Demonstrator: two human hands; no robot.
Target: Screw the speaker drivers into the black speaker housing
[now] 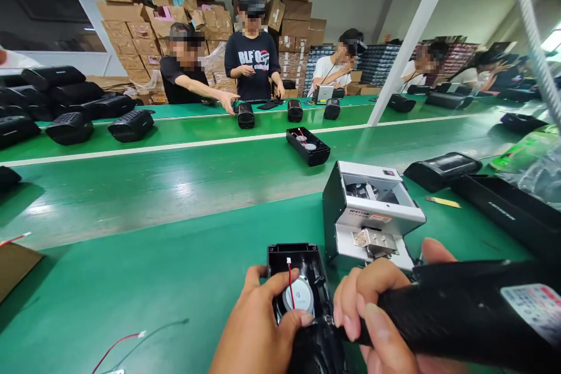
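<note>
Green bench (131, 280) fills the near half; a conveyor belt (175, 187) runs left to right beyond it. Far side, other people work at their own stations before stacked cardboard boxes (131, 17).

Black speaker housings (65, 105) pile up far left. One open shell (307, 145) sits alone mid-belt.

White feeder box (372, 210) stands just right of your work, near centre, top open.

Your right hand (377, 315) is closed round the black power screwdriver (460, 315), fingers wrapped on the barrel, thumb on top. The tool looks bulky and probably heavy, so keep the full wrap.

Your left hand (258, 327) pinches the near edge of the open black case (298, 280), thumb over the round white speaker disc (300, 295). The case lies near centre on the bench, touching both hands.

Judgement: the case is a stiff, light plastic shell and likely slides on the smooth bench; hold it by the side walls. The disc and the thin red wire (290, 280) look fragile, so keep your thumb pressure off them.

Loose red wire (118, 343) lies near left on the bench.
</note>
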